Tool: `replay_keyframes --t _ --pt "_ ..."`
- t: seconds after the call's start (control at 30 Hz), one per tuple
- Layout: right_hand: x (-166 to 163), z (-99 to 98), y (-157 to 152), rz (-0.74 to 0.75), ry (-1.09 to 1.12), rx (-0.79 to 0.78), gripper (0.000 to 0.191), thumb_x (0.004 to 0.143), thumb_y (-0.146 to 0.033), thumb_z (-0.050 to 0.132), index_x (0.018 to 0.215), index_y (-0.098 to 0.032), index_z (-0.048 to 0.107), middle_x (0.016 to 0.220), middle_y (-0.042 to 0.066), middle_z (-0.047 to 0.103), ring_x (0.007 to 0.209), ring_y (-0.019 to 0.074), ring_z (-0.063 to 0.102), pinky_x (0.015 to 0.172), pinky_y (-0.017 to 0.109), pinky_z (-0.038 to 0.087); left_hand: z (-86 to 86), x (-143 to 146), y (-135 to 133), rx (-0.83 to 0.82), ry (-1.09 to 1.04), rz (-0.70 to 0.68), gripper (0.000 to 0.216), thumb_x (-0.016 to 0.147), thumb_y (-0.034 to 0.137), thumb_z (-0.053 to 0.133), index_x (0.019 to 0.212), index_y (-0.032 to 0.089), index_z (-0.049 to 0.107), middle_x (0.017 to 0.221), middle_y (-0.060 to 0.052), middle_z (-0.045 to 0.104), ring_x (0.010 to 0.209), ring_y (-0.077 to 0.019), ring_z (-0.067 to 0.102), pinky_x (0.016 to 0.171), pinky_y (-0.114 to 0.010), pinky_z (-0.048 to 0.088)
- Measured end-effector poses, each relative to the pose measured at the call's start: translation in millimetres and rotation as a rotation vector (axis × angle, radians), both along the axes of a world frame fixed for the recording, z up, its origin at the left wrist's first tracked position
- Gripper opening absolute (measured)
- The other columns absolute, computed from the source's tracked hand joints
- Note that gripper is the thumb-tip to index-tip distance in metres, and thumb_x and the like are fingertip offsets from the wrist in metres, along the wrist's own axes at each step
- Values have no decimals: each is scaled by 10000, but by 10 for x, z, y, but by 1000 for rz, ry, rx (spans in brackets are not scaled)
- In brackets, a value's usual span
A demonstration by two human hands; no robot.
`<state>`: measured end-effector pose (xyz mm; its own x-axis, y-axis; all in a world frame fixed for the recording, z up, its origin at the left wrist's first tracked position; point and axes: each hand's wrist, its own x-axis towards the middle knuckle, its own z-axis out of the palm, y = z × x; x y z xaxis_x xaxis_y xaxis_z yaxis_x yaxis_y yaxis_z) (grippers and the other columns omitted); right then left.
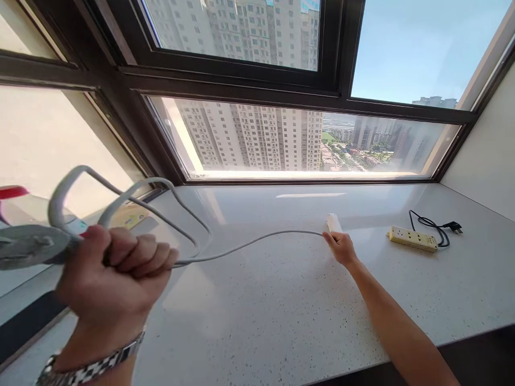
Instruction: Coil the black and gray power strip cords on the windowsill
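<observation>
My left hand [120,268] is closed in a fist around a looped grey-white power cord [156,181], raised near the camera at the left. A grey plug [32,246] on the cord sticks out past the thumb side. From the fist the cord runs in a shallow curve across the sill to my right hand [341,246]. That hand is closed on a white power strip [333,222], resting at or just above the sill; most of the strip is hidden behind the fingers.
On the right of the speckled white windowsill [257,316] lies a yellowish power strip [412,239] with a coiled black cord and plug [453,227]. Dark-framed windows [257,91] rise behind. A red-topped item [13,192] and a yellowish packet [129,215] are at the left.
</observation>
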<state>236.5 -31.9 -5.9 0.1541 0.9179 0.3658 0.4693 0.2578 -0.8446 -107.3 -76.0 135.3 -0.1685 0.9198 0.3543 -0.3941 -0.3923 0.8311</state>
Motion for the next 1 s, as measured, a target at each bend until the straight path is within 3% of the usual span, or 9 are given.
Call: replay_keyframes --t 0.07,0.13,0.27,0.4,0.53,0.67,0.73,0.87,1.0 --pt "-209 30 -51 -9 201 -51 607 774 -736 442 491 -213 322 467 -46 280 444 84 218 440 248 163 -209 374 19 109 95 -91 549 843 403 545 479 143 226 436 59 136 373 -33 167 410 -180 181" --pt "-397 71 -128 92 445 -88 585 774 -744 442 533 -216 363 480 -54 286 435 87 238 431 243 202 -487 764 60 163 273 -138 575 746 490 655 454 160 286 411 58 231 378 -47 237 398 -195 195" --pt "-599 83 -300 326 754 -57 581 803 -755 376 654 -204 483 528 -33 398 489 117 399 510 262 357 -1025 1372 144 215 669 -245 419 751 440 619 493 155 452 436 42 326 421 -61 263 435 -211 223" --pt "-623 30 -402 324 742 -13 581 739 -754 486 715 -182 587 723 36 579 652 155 520 628 287 437 -1297 1592 159 269 935 -331 292 786 318 537 550 153 485 483 37 397 465 -71 301 466 -211 235" --pt "-651 72 -460 378 706 -69 485 746 -653 577 648 -178 601 806 75 641 786 203 586 718 314 471 -1369 1554 149 193 1018 -392 154 743 261 570 626 164 545 557 14 518 497 -96 405 476 -211 291" --pt "-695 137 -509 520 738 -52 740 703 -859 366 712 -169 632 726 103 641 851 261 617 699 345 496 -1332 1507 156 53 904 -398 140 652 265 650 716 156 590 746 -21 604 647 -132 513 566 -218 407" --pt "-694 155 -521 567 689 -3 788 599 -904 430 771 -164 640 767 108 653 891 279 616 722 355 498 -1294 1492 169 -4 850 -418 188 619 284 680 680 144 571 687 -8 568 619 -125 493 540 -214 395" --pt "-702 151 -521 594 539 14 576 547 -650 761 862 -189 622 806 63 663 826 229 617 770 349 484 -1236 1468 183 -16 748 -500 221 608 295 687 702 130 575 670 -8 564 627 -131 494 551 -226 417" --pt "-776 86 -487 486 545 40 361 658 -487 761 787 -186 609 744 33 639 709 179 595 718 333 492 -1279 1493 178 41 750 -509 197 628 264 662 763 135 597 770 -28 613 713 -160 551 633 -257 467"
